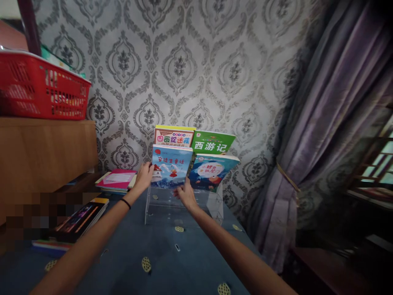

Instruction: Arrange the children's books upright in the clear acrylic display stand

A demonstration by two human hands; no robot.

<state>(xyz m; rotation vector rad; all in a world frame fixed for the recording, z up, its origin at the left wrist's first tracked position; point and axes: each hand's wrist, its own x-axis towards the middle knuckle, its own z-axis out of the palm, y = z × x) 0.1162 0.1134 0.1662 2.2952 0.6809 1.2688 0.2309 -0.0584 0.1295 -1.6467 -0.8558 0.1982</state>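
A light-blue picture book (172, 167) stands upright in the front row of a clear acrylic book stand (184, 209). At its left edge is my left hand (144, 176), fingers closed around the side. My right hand (186, 194) grips the lower right corner, with one finger up along the edge and the others curled below. To the right leans a dark-blue book (211, 173) in the same row. Behind them rise a book with colourful title letters (173, 138) and a green book (213, 142); their lower parts are hidden.
On the left, a red plastic basket (67, 92) sits on a wooden cabinet (46, 151). A pink-topped book pile (118, 178) and a dark book stack (78, 221) lie on the blue patterned tablecloth (123, 262). A purple curtain (285, 172) hangs at the right.
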